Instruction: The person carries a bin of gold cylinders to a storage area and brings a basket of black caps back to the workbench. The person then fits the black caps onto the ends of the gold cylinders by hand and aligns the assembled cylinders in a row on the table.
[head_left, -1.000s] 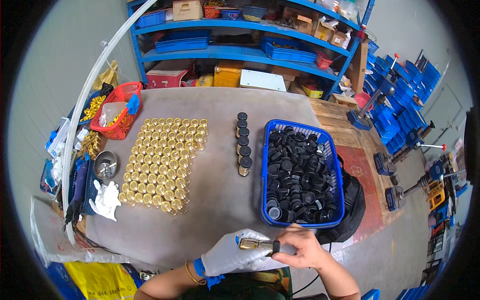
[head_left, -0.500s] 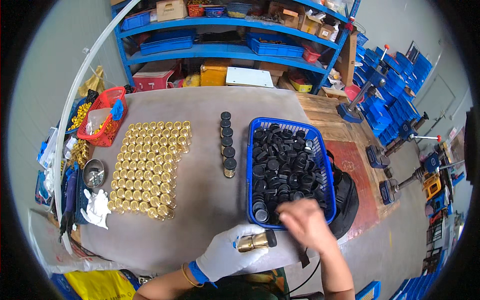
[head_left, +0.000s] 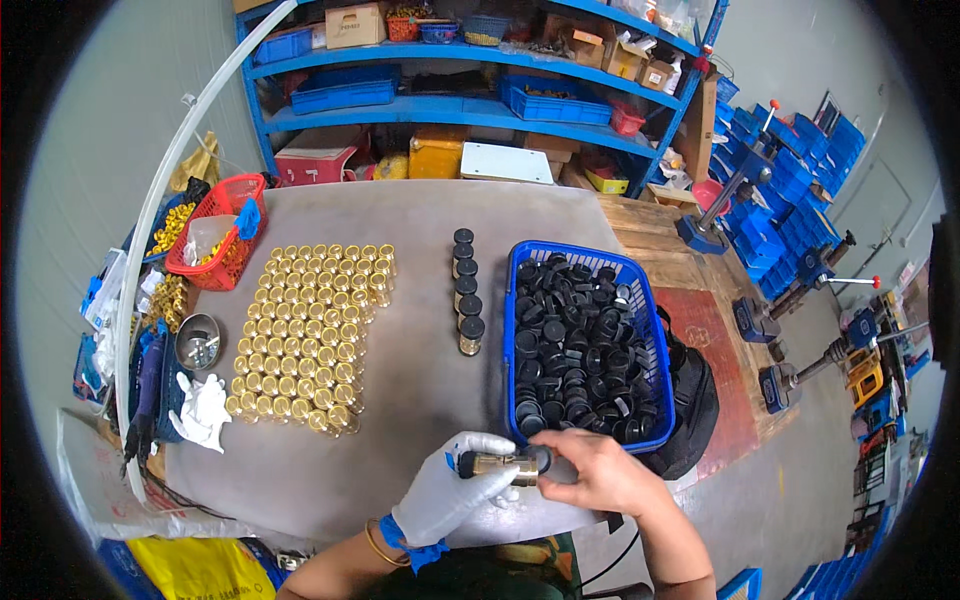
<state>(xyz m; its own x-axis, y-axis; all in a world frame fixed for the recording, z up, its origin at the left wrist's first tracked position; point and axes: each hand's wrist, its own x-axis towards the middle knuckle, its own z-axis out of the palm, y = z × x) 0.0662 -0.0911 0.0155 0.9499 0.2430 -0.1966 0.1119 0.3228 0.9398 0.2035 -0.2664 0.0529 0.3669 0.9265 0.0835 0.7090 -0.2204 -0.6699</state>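
My left hand (head_left: pixel 452 490), in a white glove with blue tape at the wrist, grips a brass cylinder (head_left: pixel 497 468) lying sideways. Black shows at both ends of that cylinder. My bare right hand (head_left: pixel 604 474) is closed around a black cap (head_left: pixel 541 458) at its right end, just beyond the basket's near rim. A blue basket (head_left: pixel 514 330) to the right holds many loose black caps (head_left: pixel 575 345). Left of the basket, several black-capped brass cylinders (head_left: pixel 470 335) stand upright in a line. Farther left, rows of uncapped brass cylinders (head_left: pixel 300 340) stand close together.
A red basket (head_left: pixel 259 235), a metal bowl (head_left: pixel 199 341) and a white glove (head_left: pixel 203 411) lie along the table's left side. A black bag (head_left: pixel 690 400) sits against the blue basket. Hand presses (head_left: pixel 755 315) stand on the right; a blue shelf (head_left: pixel 440 108) is behind.
My right hand has come from over the basket's near end to the cylinder in my left hand, bringing a black cap. The view has shifted slightly.
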